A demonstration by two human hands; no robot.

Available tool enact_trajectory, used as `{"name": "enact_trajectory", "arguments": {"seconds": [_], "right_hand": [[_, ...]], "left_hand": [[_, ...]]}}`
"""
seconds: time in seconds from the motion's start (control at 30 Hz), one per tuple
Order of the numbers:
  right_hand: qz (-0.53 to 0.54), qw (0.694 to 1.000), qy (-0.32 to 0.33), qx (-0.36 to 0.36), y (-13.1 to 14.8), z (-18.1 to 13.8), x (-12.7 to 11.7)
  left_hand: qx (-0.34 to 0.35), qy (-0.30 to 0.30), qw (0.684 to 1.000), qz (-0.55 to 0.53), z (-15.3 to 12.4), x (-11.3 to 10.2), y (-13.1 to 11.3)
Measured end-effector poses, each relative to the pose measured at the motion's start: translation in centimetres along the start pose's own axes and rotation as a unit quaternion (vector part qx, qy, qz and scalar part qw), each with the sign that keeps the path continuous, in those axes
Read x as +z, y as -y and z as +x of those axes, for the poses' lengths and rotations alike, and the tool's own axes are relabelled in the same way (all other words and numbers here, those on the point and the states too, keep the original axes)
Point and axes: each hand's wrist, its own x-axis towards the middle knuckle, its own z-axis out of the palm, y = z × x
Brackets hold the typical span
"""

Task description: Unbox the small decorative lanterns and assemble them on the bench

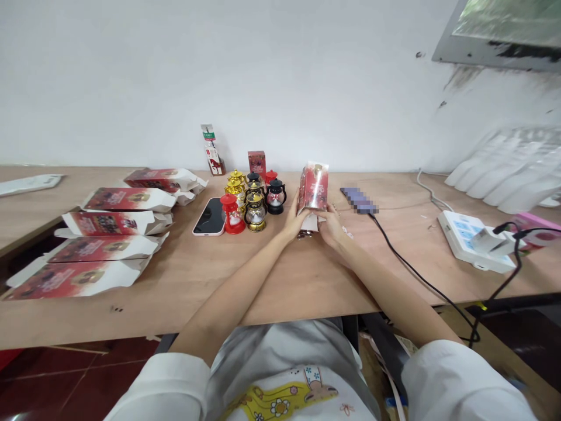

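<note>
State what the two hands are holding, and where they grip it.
A red box, held near its lower end: the left hand at its left side, the right hand at its lower right.

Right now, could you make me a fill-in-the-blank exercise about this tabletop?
1. The left hand and right hand hold a box printed mainly in ____.
2. The pink-edged smartphone lies to the ____ of the miniature lanterns.
3. The rightmost miniature lantern is ____.

Missing words: red; left; black.
</note>
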Motion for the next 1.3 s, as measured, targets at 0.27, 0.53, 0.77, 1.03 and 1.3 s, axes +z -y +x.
{"name": "enact_trajectory", "arguments": {"seconds": [0.27,0.53,0.77,1.03,1.3], "right_hand": [[-0.002,0.998,0.054,-0.032,-0.3,0.6,-0.2],[0.045,0.995,0.079,-0.029,0.2,0.7,-0.3],[0.019,0.997,0.062,-0.03,0.6,0.7,-0.2],[0.034,0.998,0.022,-0.05,1.1,1.1,-0.7],[0.067,0.993,-0.001,-0.093,1.6,1.3,-0.9]], "left_hand": [[-0.045,-0.016,0.999,0.0,-0.2,0.1,-0.2],[-0.047,-0.012,0.999,0.0,-0.1,0.1,-0.1],[-0.055,-0.005,0.998,0.025,-0.4,0.0,-0.2],[-0.084,-0.033,0.994,0.057,0.3,0.1,1.1],[-0.155,-0.021,0.985,0.072,0.3,0.5,1.2]]}}
